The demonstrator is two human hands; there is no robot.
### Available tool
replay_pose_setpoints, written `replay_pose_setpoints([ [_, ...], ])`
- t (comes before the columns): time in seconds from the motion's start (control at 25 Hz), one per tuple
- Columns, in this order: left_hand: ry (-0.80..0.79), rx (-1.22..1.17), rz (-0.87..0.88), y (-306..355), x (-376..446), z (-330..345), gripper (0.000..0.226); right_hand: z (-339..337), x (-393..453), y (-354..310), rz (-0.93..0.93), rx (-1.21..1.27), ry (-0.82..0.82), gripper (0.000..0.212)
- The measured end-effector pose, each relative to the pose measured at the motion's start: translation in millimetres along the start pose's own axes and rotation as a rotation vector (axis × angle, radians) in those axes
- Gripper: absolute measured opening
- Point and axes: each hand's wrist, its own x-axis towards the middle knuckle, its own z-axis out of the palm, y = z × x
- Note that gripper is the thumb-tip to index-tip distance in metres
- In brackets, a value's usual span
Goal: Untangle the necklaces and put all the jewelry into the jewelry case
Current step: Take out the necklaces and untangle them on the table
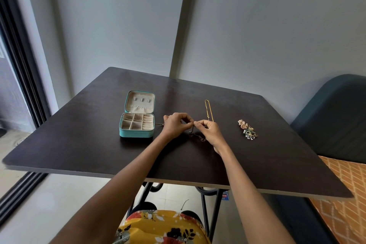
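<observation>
Necklaces: a dark chain [198,136] lies on the table [79,144] between the two hands, with a small dark pendant just below the fingertips and a loose bunch trailing toward the right wrist. The left hand [175,124] and right hand [209,129] meet at their fingertips, each pinching this chain between thumb and forefinger, the other fingers curled. A further bit of dark chain shows at the left hand's outer side, reaching toward the case [137,123]; whether it is the same strand cannot be told.

A gold chain [209,109] lies straightened on the table just beyond the right hand, running away from the person, apart from the dark one.

The case, teal outside and beige inside, stands open left of the hands, its lid upright at the back. A fine chain seems to lie across its rear compartments; the detail is too small to be sure.

A small heap of earrings [248,129] and the like sits well to the right of the hands.

A blue chair [336,115] stands at the table's right side.
</observation>
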Motion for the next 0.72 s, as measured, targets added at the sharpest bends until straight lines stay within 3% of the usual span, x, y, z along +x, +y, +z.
replay_pose_setpoints([
  [0.72, -0.047, 0.049, 0.016, 7.5, -4.7, -3.5, 0.007, 0.4, -2.3, 2.6, -0.004, 0.045, 0.02, 0.013],
])
